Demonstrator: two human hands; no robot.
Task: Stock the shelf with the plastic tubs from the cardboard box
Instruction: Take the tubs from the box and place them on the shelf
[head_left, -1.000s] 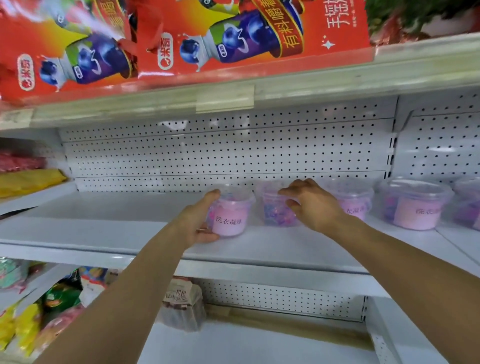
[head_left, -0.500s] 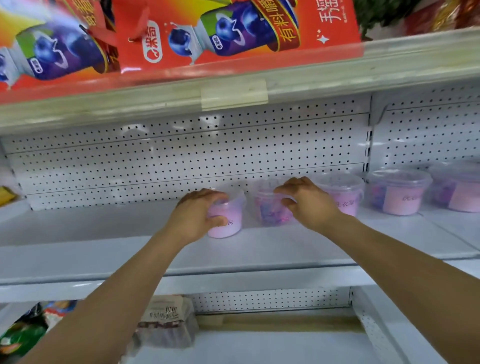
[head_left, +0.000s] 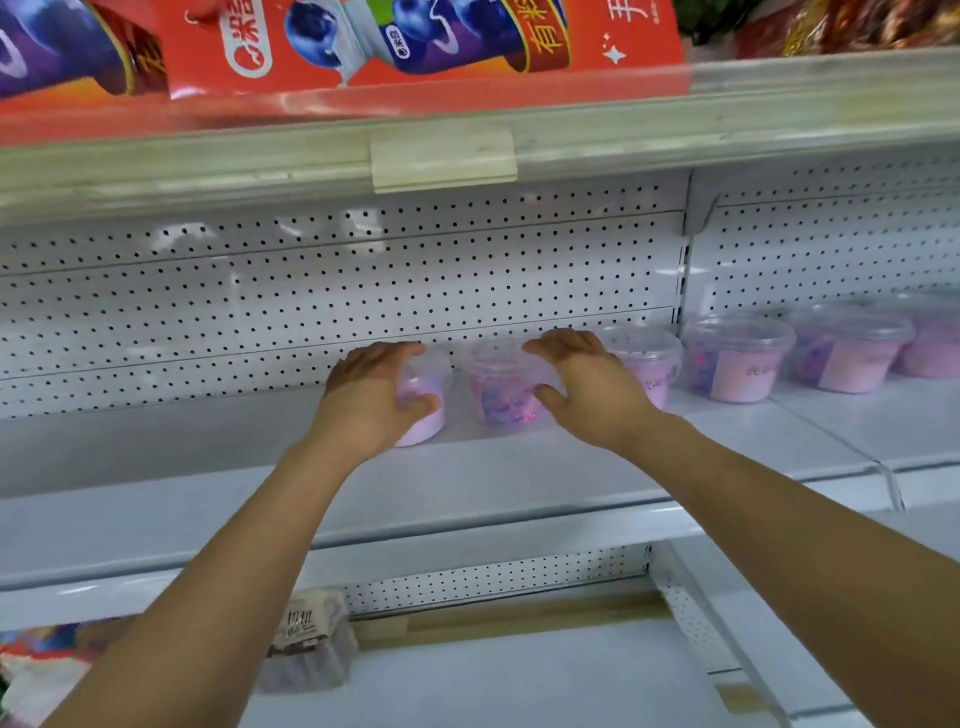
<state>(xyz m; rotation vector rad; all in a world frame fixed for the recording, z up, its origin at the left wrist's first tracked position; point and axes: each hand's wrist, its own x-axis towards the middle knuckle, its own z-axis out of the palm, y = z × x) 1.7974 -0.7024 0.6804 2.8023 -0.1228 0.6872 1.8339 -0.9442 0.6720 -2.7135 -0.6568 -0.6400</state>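
**Two hands at the tub row, middle shelf**

Centre of frame: left hand (head_left: 375, 399) wrapped round the leftmost pink tub (head_left: 423, 410), fingers curled over its top and thumb against its front; tub stands upright on the white shelf (head_left: 467, 483), close to the pegboard back panel (head_left: 311, 301)

Just right of it: second tub (head_left: 501, 387), clear with mixed purple and pink contents, upright. Right hand (head_left: 582, 384) beside and partly over it, fingers spread and nearly straight, thumb low at the tub's right front; a firm grasp does not show, the hand looks released

Right of frame: third tub (head_left: 647, 364) half hidden behind the right hand, then a fourth tub (head_left: 737, 358) with a pink label, then a fifth tub (head_left: 852, 353) at the far right, all in one row along the back of the shelf

Top of frame: red cartons (head_left: 415, 47) with blueberry print on the shelf above, blank price tag holder (head_left: 444, 158) on its edge

Lower left: a wrapped pack (head_left: 306, 644) on the shelf below; colourful packets (head_left: 36, 660) at the far left edge, blurred
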